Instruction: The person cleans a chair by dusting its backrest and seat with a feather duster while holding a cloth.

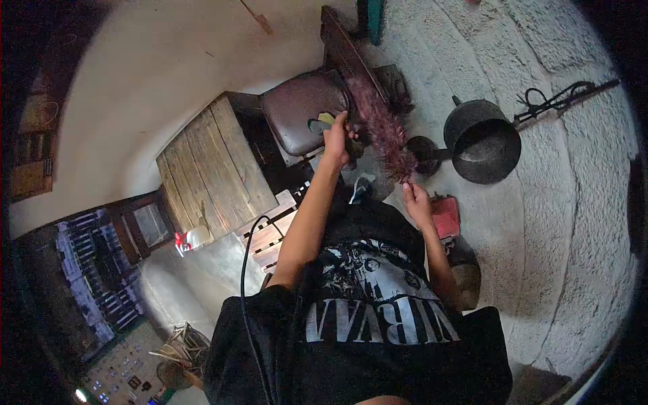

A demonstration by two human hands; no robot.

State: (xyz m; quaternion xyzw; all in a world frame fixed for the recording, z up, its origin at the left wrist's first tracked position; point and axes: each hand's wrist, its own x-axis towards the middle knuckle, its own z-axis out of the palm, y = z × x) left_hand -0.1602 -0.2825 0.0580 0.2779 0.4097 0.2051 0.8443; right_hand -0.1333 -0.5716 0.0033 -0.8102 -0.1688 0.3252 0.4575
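Observation:
Over the brown padded seat (304,111), my left hand (339,142) has its fingers curled at a small yellow-and-grey item (324,121), whose kind I cannot make out. My right hand (417,201) is closed on the near end of a purplish-brown fluffy duster (381,128). The duster stretches away from me, past the right side of the seat, along a dark wooden board (351,50). Its handle, if any, is hidden by my fingers.
A dark round pan (482,142) is by the rough whitish wall (553,223) on the right, near a black wire-like piece (560,100). A wooden-topped cabinet (216,169) stands left of the seat, beside a slatted pallet (273,236). A red item (445,216) lies beyond my right forearm.

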